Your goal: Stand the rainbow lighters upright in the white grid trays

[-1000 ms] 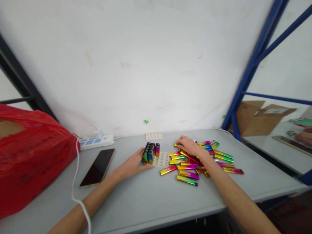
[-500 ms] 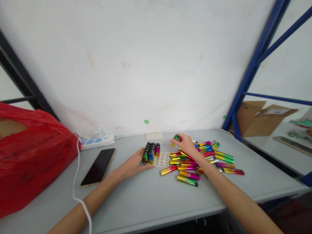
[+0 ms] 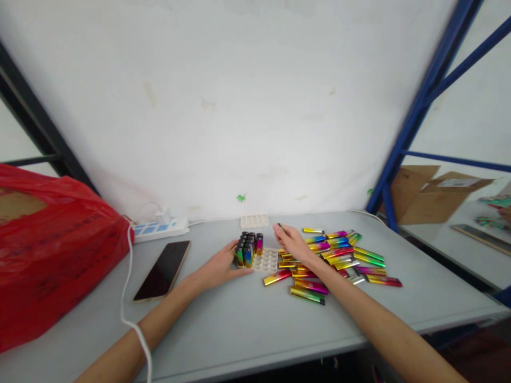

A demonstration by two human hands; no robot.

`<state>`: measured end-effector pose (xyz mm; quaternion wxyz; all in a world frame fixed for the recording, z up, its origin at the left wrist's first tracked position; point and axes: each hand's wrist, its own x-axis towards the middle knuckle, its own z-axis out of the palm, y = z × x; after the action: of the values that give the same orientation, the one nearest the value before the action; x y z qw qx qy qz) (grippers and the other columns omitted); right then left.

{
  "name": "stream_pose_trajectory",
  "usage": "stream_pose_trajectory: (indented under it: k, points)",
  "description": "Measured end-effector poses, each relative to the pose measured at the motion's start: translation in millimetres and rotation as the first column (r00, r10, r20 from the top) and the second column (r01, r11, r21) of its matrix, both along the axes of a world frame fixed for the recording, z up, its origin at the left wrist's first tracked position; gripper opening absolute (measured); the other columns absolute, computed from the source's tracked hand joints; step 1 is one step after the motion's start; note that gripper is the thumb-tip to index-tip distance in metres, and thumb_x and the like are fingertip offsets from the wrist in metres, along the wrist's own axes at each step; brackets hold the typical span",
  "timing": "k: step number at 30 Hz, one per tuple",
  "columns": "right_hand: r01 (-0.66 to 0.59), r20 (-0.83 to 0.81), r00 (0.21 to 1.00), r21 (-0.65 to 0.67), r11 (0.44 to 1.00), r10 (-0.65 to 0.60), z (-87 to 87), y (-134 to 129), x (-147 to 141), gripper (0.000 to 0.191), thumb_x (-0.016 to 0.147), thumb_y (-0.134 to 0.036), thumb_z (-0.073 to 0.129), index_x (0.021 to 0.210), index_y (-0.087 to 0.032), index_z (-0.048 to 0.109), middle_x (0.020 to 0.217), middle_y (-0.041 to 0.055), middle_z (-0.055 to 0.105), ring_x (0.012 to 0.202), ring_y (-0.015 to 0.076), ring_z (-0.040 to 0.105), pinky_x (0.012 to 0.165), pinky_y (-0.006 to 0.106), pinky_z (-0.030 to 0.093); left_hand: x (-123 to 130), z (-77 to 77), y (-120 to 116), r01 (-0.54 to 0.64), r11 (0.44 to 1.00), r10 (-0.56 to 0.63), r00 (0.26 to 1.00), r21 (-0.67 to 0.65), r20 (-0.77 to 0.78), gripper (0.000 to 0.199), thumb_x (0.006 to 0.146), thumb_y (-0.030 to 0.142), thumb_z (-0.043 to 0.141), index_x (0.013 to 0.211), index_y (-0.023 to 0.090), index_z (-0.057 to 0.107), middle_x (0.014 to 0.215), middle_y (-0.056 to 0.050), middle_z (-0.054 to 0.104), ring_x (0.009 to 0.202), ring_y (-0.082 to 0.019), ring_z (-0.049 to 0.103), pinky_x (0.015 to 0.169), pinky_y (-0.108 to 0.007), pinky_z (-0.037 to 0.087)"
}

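Observation:
Several shiny coloured lighters (image 3: pixel 248 257) stand upright in the left part of a white tray with round holes (image 3: pixel 266 260). My left hand (image 3: pixel 222 268) is wrapped round the tray's left side, against the standing lighters. Above and right of the tray, my right hand (image 3: pixel 290 242) pinches a lighter (image 3: pixel 280 226); only its dark end shows between the fingers. Under and beside my right forearm lies a loose pile of metallic lighters (image 3: pixel 309 284) in yellow, red, green, blue and purple.
A second white tray (image 3: pixel 254 221) lies by the wall. To the left are a phone (image 3: pixel 163 270), a power strip (image 3: pixel 162 229), a white cable (image 3: pixel 128 319) and a red bag (image 3: pixel 59 255). Blue shelf posts (image 3: pixel 393 159) and a cardboard box (image 3: pixel 427 202) stand at the right.
My right hand has moved slightly left and turned, so the lighter in it is now mostly hidden. A yellow lighter behind the hand has come into view. My left hand stays at the tray.

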<state>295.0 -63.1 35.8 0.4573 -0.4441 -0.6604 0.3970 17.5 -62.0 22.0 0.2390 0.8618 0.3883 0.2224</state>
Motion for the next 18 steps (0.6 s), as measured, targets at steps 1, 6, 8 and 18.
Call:
stream_pose_trajectory:
  k: [1,6,8,18]
  points:
    - [0.028,0.023,0.999,0.020,0.999,-0.028,0.2,-0.8,-1.4,0.065,0.093,-0.085,0.043,0.070,-0.024,0.046,0.059,-0.0067,0.035,0.053,0.0121,0.033,0.050,0.026,0.029,-0.2,-0.3,0.2,0.001,1.000,-0.001,1.000,0.001,0.000,0.079,0.086,0.059,0.082,0.152,0.025,0.057,0.157,-0.013,0.058,0.145,-0.037,0.054,0.130,-0.049,0.037]
    - [0.097,0.048,0.994,-0.087,0.991,-0.094,-0.9,-2.9,-8.0,0.064,0.099,-0.076,0.034,0.061,-0.025,0.043,0.052,-0.0046,0.036,0.052,0.0145,0.039,0.052,0.028,0.033,-0.6,-2.2,1.3,0.002,1.000,-0.002,1.000,0.000,-0.007,0.079,0.086,0.060,0.081,0.152,0.022,0.057,0.158,-0.015,0.056,0.145,-0.037,0.054,0.130,-0.049,0.036]
    - [0.121,0.042,0.992,-0.124,0.985,-0.116,-2.7,-2.2,-9.8,0.058,0.100,-0.067,0.034,0.059,-0.026,0.041,0.051,-0.0045,0.035,0.051,0.0145,0.038,0.052,0.028,0.033,-0.7,-3.1,1.8,-0.001,1.000,0.001,1.000,0.006,0.010,0.081,0.085,0.060,0.082,0.151,0.022,0.057,0.157,-0.014,0.057,0.145,-0.037,0.055,0.130,-0.049,0.037]
    - [0.063,0.053,0.997,-0.023,0.998,-0.061,1.0,-2.5,-3.9,0.064,0.101,-0.072,0.031,0.068,-0.022,0.055,0.057,-0.0039,0.038,0.056,0.0148,0.039,0.054,0.027,0.032,0.4,-0.4,0.6,0.009,1.000,-0.009,1.000,0.016,-0.010,0.077,0.086,0.058,0.081,0.150,0.022,0.058,0.157,-0.013,0.058,0.144,-0.037,0.056,0.129,-0.047,0.038]
